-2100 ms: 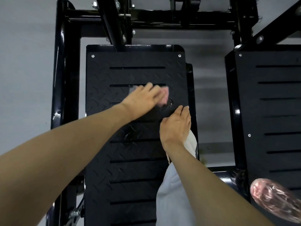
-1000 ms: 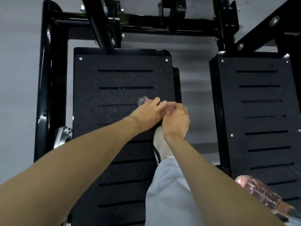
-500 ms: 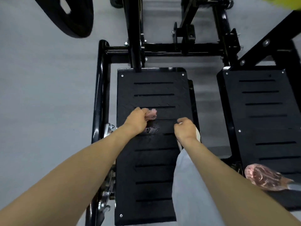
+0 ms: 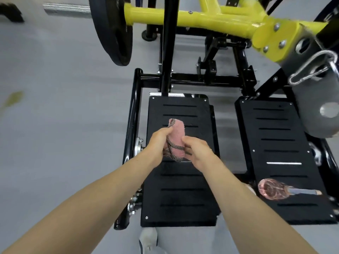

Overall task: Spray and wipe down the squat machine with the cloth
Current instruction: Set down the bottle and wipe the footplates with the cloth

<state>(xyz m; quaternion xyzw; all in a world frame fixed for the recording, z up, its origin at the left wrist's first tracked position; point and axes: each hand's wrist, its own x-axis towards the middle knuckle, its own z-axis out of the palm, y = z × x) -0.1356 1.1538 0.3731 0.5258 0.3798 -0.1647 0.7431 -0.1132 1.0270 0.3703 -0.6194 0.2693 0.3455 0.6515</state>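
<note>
A pink cloth (image 4: 177, 138) with a dark patterned edge is bunched up and held above the left black footplate (image 4: 178, 189) of the squat machine. My left hand (image 4: 160, 141) grips its left side. My right hand (image 4: 197, 149) pinches its right lower part. On the right footplate (image 4: 280, 143) a pink spray bottle (image 4: 275, 188) lies on its side near the front edge, apart from both hands.
A yellow frame arm (image 4: 201, 17) crosses the top, with a black weight plate (image 4: 111, 30) at upper left and a grey bracket with a carabiner (image 4: 311, 68) at right. A black upright post (image 4: 167, 44) stands behind the left footplate. Grey floor lies to the left. My shoe (image 4: 148, 237) shows below.
My view has pulled back and up from the left footplate. The cloth has come off the plate surface, and both hands now hold it in the air together.
</note>
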